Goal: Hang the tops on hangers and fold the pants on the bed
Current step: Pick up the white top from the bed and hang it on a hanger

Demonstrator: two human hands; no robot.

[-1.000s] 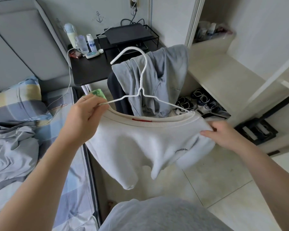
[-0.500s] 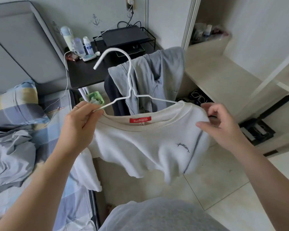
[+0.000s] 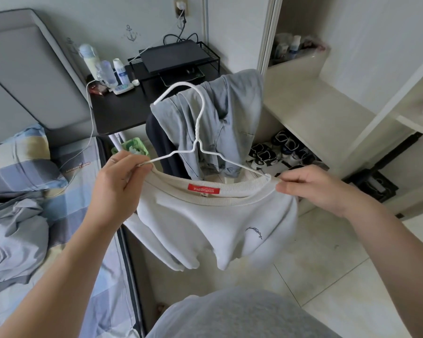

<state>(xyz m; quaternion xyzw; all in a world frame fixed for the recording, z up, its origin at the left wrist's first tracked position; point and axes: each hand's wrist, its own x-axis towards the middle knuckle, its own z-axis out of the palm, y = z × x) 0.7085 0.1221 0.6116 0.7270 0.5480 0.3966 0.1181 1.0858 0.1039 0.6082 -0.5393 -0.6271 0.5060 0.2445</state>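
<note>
I hold a white top (image 3: pixel 213 223) with a red neck label up in front of me, over the floor beside the bed. A white wire hanger (image 3: pixel 197 132) sticks up out of its collar, hook pointing left. My left hand (image 3: pixel 119 181) grips the hanger's left arm together with the top's left shoulder. My right hand (image 3: pixel 320 189) pinches the collar at the hanger's right end. Both sleeves hang down crumpled. Grey-blue clothes (image 3: pixel 12 237) lie bunched on the bed (image 3: pixel 83 191) at the left.
A chair draped with grey-blue garments (image 3: pixel 220 123) stands right behind the hanger. Beyond it is a black desk (image 3: pixel 117 113) with bottles and a laptop on a rack. An open wardrobe with shelves (image 3: pixel 310 111) and shoes (image 3: pixel 279 152) is at the right.
The top came closer and more level. My right hand shifted from the top's right shoulder edge to pinching the collar at the hanger's right end. The hanger's hook swung from left toward upright.
</note>
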